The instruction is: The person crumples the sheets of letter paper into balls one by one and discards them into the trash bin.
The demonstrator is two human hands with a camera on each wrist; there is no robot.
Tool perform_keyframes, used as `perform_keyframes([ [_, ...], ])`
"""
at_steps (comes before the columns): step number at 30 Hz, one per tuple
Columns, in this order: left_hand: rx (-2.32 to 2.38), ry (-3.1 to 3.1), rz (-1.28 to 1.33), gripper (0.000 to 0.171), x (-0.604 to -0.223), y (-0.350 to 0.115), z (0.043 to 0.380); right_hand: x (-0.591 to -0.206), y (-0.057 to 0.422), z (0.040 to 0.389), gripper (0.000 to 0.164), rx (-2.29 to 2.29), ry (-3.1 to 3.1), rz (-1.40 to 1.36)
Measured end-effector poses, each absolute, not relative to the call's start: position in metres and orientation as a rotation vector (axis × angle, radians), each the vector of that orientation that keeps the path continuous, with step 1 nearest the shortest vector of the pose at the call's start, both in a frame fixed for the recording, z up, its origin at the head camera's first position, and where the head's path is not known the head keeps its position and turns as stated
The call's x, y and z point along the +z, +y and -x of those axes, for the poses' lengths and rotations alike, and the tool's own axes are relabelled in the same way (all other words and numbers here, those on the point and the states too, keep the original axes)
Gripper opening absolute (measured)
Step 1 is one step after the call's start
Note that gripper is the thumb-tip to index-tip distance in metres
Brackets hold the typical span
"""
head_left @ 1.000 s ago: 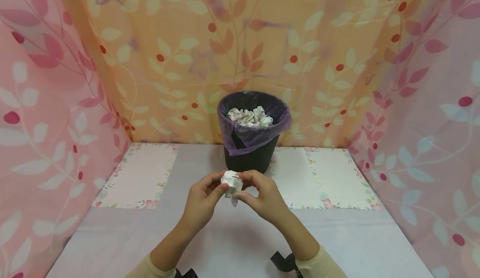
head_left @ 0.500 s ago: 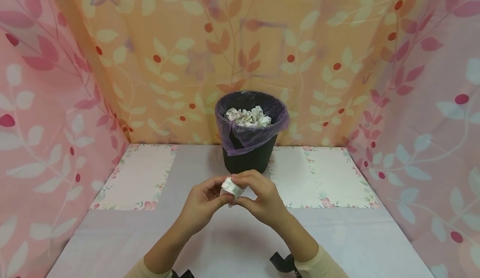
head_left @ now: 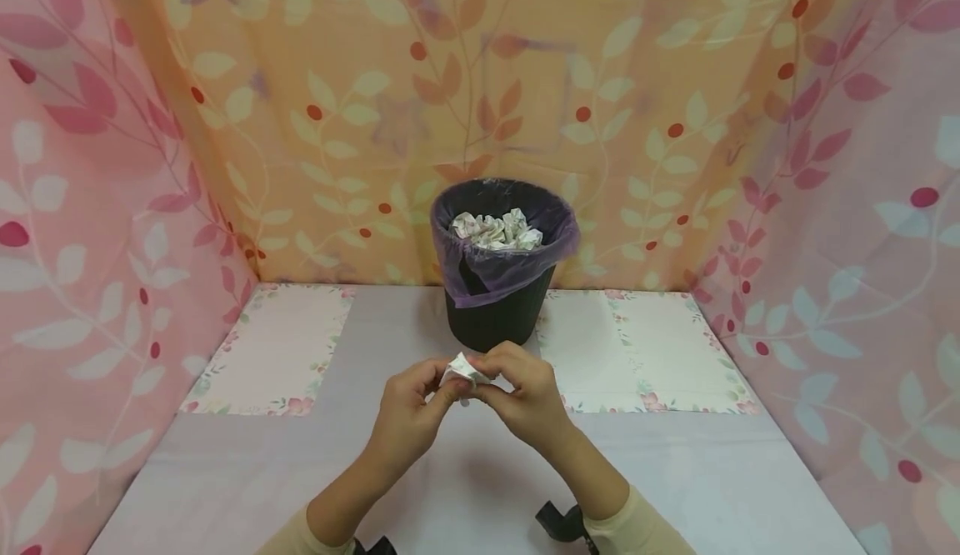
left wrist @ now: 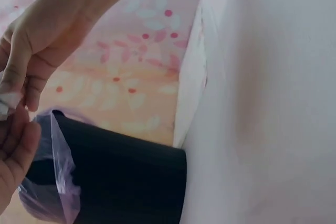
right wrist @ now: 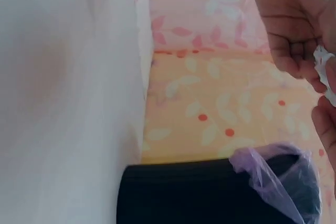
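Observation:
A small crumpled piece of white paper (head_left: 462,369) is pinched between both hands above the table, in front of the bin. My left hand (head_left: 408,409) grips its left side with thumb and fingers; my right hand (head_left: 528,392) pinches the right side. The fingers cover much of the paper. In the left wrist view the paper (left wrist: 7,103) shows only at the left edge; in the right wrist view a bit of the paper (right wrist: 324,72) peeks out between the fingers. Behind the hands stands a black bin (head_left: 495,322) with a purple liner bag (head_left: 495,276).
Crumpled paper balls (head_left: 498,232) fill part of the bin. A flower-bordered sheet (head_left: 270,351) lies on the table at left, and more such sheets (head_left: 663,351) lie at right. Patterned cloth walls (head_left: 337,163) enclose the back and sides of the table (head_left: 480,488).
The paper has been turned and squeezed smaller between the fingers, and its hanging end has been largely tucked in. Both hands stay in nearly the same place.

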State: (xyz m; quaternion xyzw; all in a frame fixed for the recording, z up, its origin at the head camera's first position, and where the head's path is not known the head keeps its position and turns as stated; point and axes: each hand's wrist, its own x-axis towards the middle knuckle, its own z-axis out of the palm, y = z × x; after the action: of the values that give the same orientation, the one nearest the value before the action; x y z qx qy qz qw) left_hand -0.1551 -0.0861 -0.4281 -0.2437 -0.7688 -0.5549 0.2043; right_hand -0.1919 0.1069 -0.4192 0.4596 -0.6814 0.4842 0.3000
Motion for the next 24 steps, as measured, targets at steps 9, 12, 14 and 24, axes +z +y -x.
perform_keyframes([
  [9, -1.335, -2.189, 0.920, 0.083, -0.415, -0.100, 0.163, -0.411, 0.117, 0.188, 0.034, 1.698, -2.085, -1.021],
  [12, -1.314, -2.103, 0.903, 0.075, -0.416, -0.099, 0.163, -0.408, 0.114, 0.183, 0.042, 1.756, -2.120, -1.011],
  [14, -1.304, -2.043, 0.886, 0.070, -0.417, -0.098, 0.162, -0.407, 0.112, 0.180, 0.046, 1.800, -2.126, -1.020],
  [24, -1.158, -1.878, 0.884, 0.050, -0.419, -0.095, 0.158, -0.402, 0.111, 0.174, 0.041, 1.844, -2.103, -1.114],
])
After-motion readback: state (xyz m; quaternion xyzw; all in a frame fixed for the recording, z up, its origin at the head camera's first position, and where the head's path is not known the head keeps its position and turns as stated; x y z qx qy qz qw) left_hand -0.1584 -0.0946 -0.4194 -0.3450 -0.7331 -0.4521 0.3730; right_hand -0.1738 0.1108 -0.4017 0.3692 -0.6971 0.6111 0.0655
